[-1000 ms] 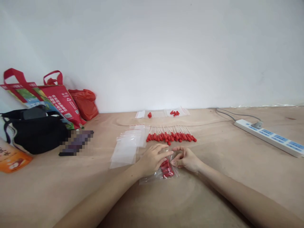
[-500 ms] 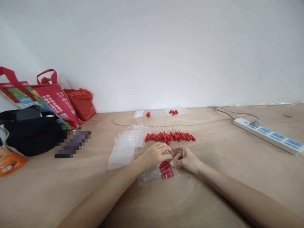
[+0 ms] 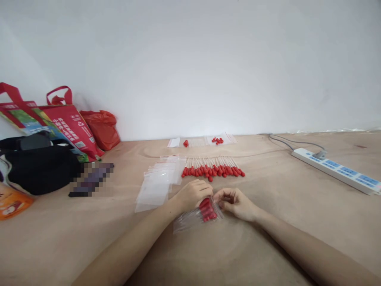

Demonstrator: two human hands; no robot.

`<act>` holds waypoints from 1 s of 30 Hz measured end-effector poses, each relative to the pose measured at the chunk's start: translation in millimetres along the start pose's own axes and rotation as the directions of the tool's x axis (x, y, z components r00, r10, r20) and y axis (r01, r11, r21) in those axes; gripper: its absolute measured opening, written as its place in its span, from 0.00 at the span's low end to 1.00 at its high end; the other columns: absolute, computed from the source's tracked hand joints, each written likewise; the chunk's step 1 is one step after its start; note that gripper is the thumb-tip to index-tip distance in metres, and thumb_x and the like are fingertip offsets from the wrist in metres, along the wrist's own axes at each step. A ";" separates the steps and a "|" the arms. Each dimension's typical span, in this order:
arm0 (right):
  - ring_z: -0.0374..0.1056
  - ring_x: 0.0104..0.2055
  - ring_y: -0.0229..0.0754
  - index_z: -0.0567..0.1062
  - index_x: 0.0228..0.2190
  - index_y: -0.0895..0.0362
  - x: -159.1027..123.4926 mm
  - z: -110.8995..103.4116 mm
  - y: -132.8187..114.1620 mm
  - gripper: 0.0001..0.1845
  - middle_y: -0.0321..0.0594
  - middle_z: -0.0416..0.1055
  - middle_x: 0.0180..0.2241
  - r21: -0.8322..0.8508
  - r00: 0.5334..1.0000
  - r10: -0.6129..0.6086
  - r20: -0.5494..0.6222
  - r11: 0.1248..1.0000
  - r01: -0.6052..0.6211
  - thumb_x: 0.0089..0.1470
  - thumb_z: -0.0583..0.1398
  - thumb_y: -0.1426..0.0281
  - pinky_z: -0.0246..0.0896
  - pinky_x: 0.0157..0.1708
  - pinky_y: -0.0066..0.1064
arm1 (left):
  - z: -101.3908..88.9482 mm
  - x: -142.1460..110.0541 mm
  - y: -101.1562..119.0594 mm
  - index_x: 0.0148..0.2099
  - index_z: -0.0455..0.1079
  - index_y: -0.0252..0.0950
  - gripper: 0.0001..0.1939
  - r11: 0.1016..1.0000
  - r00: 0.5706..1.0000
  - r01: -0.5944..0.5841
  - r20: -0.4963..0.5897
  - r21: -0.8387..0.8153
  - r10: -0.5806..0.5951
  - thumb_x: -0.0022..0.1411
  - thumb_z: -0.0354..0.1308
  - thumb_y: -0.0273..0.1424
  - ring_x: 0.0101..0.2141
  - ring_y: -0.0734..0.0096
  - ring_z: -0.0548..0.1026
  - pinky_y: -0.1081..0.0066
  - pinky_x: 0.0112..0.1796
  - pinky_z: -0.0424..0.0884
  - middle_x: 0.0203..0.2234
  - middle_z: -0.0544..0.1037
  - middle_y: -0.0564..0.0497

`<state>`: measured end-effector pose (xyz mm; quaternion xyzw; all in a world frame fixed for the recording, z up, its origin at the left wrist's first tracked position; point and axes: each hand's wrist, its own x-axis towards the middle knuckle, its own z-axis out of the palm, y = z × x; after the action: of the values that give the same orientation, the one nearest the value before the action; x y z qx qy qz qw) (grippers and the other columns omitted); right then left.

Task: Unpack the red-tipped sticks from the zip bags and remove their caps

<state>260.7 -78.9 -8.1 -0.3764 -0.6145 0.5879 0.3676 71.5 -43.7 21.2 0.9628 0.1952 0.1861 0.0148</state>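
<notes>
A small clear zip bag [image 3: 195, 217] lies on the wooden table [image 3: 268, 238], filled with red-tipped sticks. My left hand [image 3: 192, 194] is closed on the bag's upper edge, fingers curled over the red tips. My right hand [image 3: 235, 202] pinches the same edge from the right, fingers pressed together. Just beyond my hands lies a row of loose red-tipped sticks [image 3: 212, 170]. A stack of empty clear bags [image 3: 157, 182] sits to the left of that row.
Two packed bags [image 3: 202, 141] lie near the wall. A white power strip [image 3: 336, 170] with its cable runs along the right. At the left stand red shopping bags [image 3: 68, 123], a black bag [image 3: 38, 167] and an orange packet [image 3: 12, 202].
My right hand has slid a little to the right along the bag's edge and its fingers have curled tighter. My left hand stays on the bag.
</notes>
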 end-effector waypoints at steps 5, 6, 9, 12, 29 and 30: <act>0.68 0.30 0.38 0.74 0.31 0.56 -1.3 1.0 3.0 0.08 0.39 0.73 0.29 -0.312 0.972 -0.234 -0.024 0.926 0.215 0.47 0.58 0.67 0.64 0.31 0.31 | 3.4 -3.3 -2.9 0.33 0.65 0.35 0.10 0.996 0.997 0.058 -0.036 -0.072 -0.061 0.60 0.43 0.24 0.36 0.71 0.71 0.71 0.39 0.65 0.34 0.75 0.48; 0.68 0.31 0.39 0.75 0.31 0.55 -1.4 0.9 2.9 0.08 0.40 0.73 0.30 -0.403 0.947 -0.320 -0.017 0.869 0.286 0.49 0.57 0.67 0.64 0.33 0.32 | 4.0 -3.9 -3.5 0.33 0.64 0.35 0.09 0.995 0.997 0.058 -0.039 -0.081 -0.062 0.60 0.43 0.24 0.37 0.70 0.72 0.70 0.39 0.66 0.34 0.75 0.48; 0.68 0.34 0.41 0.75 0.33 0.52 -1.4 -0.3 2.5 0.10 0.41 0.74 0.31 -0.576 0.840 -0.540 0.057 0.669 0.470 0.53 0.53 0.70 0.64 0.34 0.34 | 4.8 -5.1 -4.6 0.34 0.64 0.35 0.09 0.994 0.998 0.055 -0.030 -0.096 -0.058 0.60 0.43 0.24 0.37 0.70 0.72 0.70 0.40 0.66 0.36 0.75 0.48; 0.68 0.36 0.41 0.74 0.34 0.53 -0.8 -2.0 4.0 0.12 0.42 0.74 0.32 -0.631 0.752 -0.643 0.146 0.525 0.571 0.54 0.51 0.74 0.65 0.36 0.35 | 3.3 -4.7 -3.6 0.35 0.63 0.35 0.07 0.994 0.998 0.064 0.012 -0.087 -0.063 0.60 0.44 0.24 0.37 0.69 0.72 0.70 0.40 0.66 0.35 0.74 0.47; 0.65 0.32 0.38 0.71 0.32 0.57 0.1 -3.0 3.5 0.11 0.40 0.72 0.30 -0.758 0.630 -0.726 0.275 0.240 0.607 0.53 0.51 0.78 0.62 0.30 0.30 | -4.2 -2.5 -3.2 0.33 0.64 0.34 0.05 0.997 0.999 -0.042 -0.016 -0.069 0.041 0.60 0.47 0.25 0.34 0.71 0.69 0.74 0.37 0.65 0.32 0.72 0.48; 0.64 0.32 0.38 0.71 0.31 0.58 0.2 -3.2 3.1 0.11 0.40 0.72 0.30 -0.767 0.620 -0.729 0.290 0.210 0.606 0.52 0.51 0.79 0.61 0.29 0.30 | -4.6 -2.4 -2.8 0.33 0.64 0.34 0.05 0.996 0.999 -0.049 -0.014 -0.076 0.048 0.60 0.48 0.25 0.34 0.71 0.69 0.74 0.37 0.65 0.31 0.72 0.48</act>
<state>263.6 -77.2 -11.1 -0.2346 -0.8827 -0.0092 0.4072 66.7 -42.2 24.3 0.9648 0.1646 0.1998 0.0460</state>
